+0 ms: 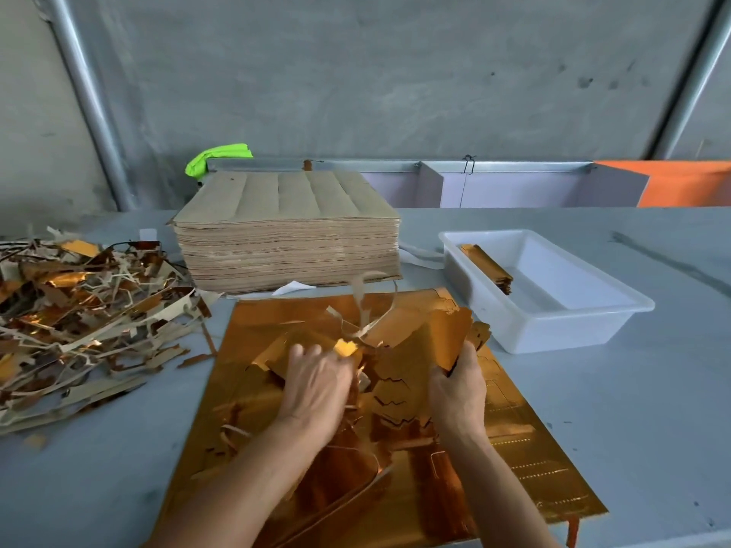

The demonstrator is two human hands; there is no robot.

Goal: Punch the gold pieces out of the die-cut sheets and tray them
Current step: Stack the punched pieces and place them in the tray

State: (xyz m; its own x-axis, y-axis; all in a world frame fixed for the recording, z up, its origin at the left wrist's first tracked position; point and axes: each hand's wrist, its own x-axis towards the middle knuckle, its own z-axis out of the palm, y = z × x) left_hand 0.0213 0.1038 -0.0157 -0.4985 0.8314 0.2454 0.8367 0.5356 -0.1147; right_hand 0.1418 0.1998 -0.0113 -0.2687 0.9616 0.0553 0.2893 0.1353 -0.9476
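A gold die-cut sheet (526, 460) lies flat on the table in front of me, with torn gold pieces and brown paper strips piled on it. My right hand (459, 385) grips a gold piece (439, 338) by its lower edge, tilted up off the sheet. My left hand (316, 385) is blurred, its fingers curled into the torn gold scrap (346, 348) at the sheet's middle. A white plastic tray (553, 306) stands to the right, holding a short stack of gold pieces (486, 267) along its left side.
A thick stack of brown-backed sheets (288, 235) stands behind the gold sheet. A heap of torn gold and brown waste strips (87, 314) covers the table's left side. A grey wall, a metal rail and a green cloth (217, 156) lie beyond.
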